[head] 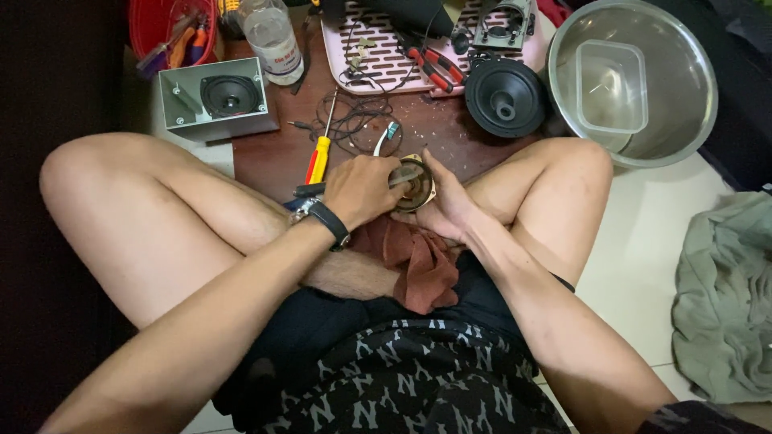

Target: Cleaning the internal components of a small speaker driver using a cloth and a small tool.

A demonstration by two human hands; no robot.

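Observation:
I sit cross-legged on the floor. My right hand (447, 202) cups a small round speaker driver (415, 186) with a metal frame from the right side. My left hand (362, 190), with a watch on its wrist, grips a thin dark tool whose tip rests across the driver's face. A reddish-brown cloth (420, 265) lies on my lap just below both hands.
A screwdriver with a yellow and red handle (319, 158) and loose wires (354, 120) lie on the low wooden board. Farther off: a grey speaker box (215, 98), black speaker cone (506, 98), pink tray (386, 60) with red pliers (434, 67), plastic bottle (272, 36), metal bowl (691, 104), grey cloth (728, 297).

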